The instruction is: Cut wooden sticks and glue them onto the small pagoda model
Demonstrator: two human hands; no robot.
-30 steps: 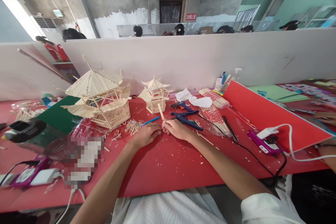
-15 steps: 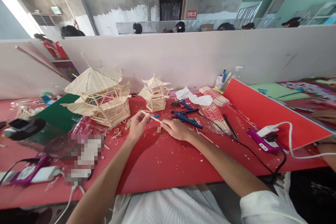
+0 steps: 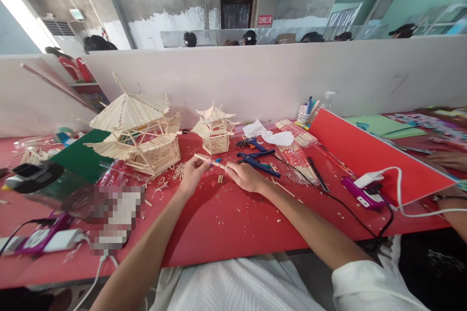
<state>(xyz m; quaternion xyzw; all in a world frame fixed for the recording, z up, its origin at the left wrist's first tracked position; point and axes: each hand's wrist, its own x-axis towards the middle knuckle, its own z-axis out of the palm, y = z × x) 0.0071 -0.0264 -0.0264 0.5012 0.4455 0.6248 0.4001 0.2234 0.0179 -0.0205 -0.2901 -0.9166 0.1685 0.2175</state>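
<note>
A thin pale wooden stick (image 3: 218,165) stretches between my hands above the red table, tilted down to the right. My left hand (image 3: 192,175) pinches it with thumb and fingers, its far end poking out to the left. At the right end, the fingers of my right hand (image 3: 245,176) close on it. Just behind the stick shows a small blue object (image 3: 218,160), too small to name. Below it, several short cut stick pieces (image 3: 220,179) lie side by side. Beyond my hands stands a small stick-built pavilion (image 3: 215,131); a larger one (image 3: 133,131) is to its left.
Blue-handled cutters (image 3: 257,162) and a glue gun (image 3: 250,143) lie right of my hands. Further right are bundled sticks (image 3: 297,160), a red board (image 3: 368,153) and a purple power strip (image 3: 367,193). A bottle (image 3: 51,189) lies left. Another person's arm (image 3: 454,209) is at right.
Both hands keep hold of the stick and have barely moved; its left end has shifted slightly left. The whole view has shifted a little.
</note>
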